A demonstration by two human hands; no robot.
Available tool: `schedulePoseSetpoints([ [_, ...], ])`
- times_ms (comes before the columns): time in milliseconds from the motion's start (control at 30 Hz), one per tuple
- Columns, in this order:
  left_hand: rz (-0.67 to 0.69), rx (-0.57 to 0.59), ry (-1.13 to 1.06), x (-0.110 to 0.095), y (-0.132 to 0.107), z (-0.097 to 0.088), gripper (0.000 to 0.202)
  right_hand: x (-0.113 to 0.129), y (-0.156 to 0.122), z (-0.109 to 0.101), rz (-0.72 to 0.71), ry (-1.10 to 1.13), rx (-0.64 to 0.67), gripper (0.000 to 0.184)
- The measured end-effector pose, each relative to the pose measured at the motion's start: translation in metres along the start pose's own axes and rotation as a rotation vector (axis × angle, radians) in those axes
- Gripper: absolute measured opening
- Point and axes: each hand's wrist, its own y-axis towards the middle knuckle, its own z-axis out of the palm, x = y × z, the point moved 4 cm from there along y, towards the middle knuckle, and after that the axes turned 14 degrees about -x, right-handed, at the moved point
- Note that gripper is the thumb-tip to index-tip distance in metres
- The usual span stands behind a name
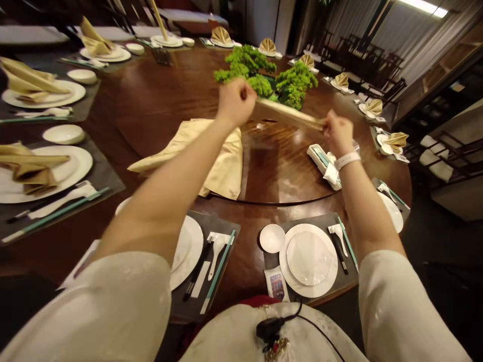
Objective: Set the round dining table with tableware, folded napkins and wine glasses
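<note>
Midway between the hands, in the head view, a narrow gold cloth (290, 111) stretches above the table (132, 80); its long axis slants from the left hand (237, 100), reaching farther out, to the right hand (339, 131), nearer the body. Each hand pinches one end. Counted: one gold cloth pile (230, 166), partly behind the left forearm (162, 191), layers uncountable; ten folded napkins (33, 166); three bare dinner plates (283, 261); one cutlery tray (325, 166).
</note>
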Motion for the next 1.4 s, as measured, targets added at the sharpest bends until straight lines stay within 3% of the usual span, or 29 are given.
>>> schedulePoseSetpoints([
  [100, -0.201, 0.128, -0.065, 0.079, -0.095, 0.065, 0.013, -0.097, -0.070, 0.001, 0.448, -0.181, -0.016, 0.013],
  [200, -0.482, 0.247, -0.083, 0.145, -0.190, 0.113, 0.018, -0.168, -0.137, -0.001, 0.628, -0.271, 0.016, 0.028],
  [300, -0.741, 0.309, -0.080, 0.186, -0.258, 0.137, 0.010, -0.216, -0.186, -0.007, 0.783, -0.334, 0.074, 0.045],
  [367, -0.799, 0.321, -0.075, 0.201, -0.281, 0.142, 0.020, -0.235, -0.203, -0.012, 0.855, -0.347, 0.115, 0.049],
  [500, -0.852, 0.337, -0.063, 0.218, -0.288, 0.143, 0.072, -0.256, -0.207, -0.016, 0.935, -0.336, 0.200, 0.051],
  [567, -0.892, 0.410, -0.121, 0.221, -0.285, 0.145, 0.094, -0.261, -0.205, -0.015, 0.948, -0.327, 0.240, 0.052],
  [700, -0.932, 0.616, -0.319, 0.214, -0.278, 0.154, 0.110, -0.259, -0.197, -0.013, 0.864, -0.262, 0.257, 0.059],
  [800, -0.764, 0.600, -0.359, 0.208, -0.263, 0.159, 0.091, -0.249, -0.185, -0.014, 0.561, -0.303, 0.285, 0.059],
  [900, -0.485, 0.472, -0.218, 0.205, -0.242, 0.157, 0.061, -0.236, -0.177, -0.011, 0.132, -0.528, 0.359, 0.037],
  [1000, -0.225, 0.424, -0.045, 0.204, -0.230, 0.151, 0.040, -0.235, -0.182, -0.007, -0.044, -0.746, 0.499, 0.022],
  [1100, -0.067, 0.486, 0.040, 0.205, -0.238, 0.143, 0.023, -0.238, -0.197, -0.008, -0.068, -0.734, 0.657, 0.019],
  [1233, 0.038, 0.657, -0.087, 0.207, -0.272, 0.134, 0.014, -0.245, -0.212, -0.025, 0.016, -0.587, 0.765, 0.013],
  [1300, -0.022, 0.723, -0.118, 0.212, -0.285, 0.134, 0.011, -0.251, -0.210, -0.033, 0.087, -0.570, 0.728, 0.010],
  [1400, -0.246, 0.676, -0.084, 0.221, -0.286, 0.143, 0.012, -0.266, -0.199, -0.036, 0.213, -0.579, 0.590, 0.010],
])
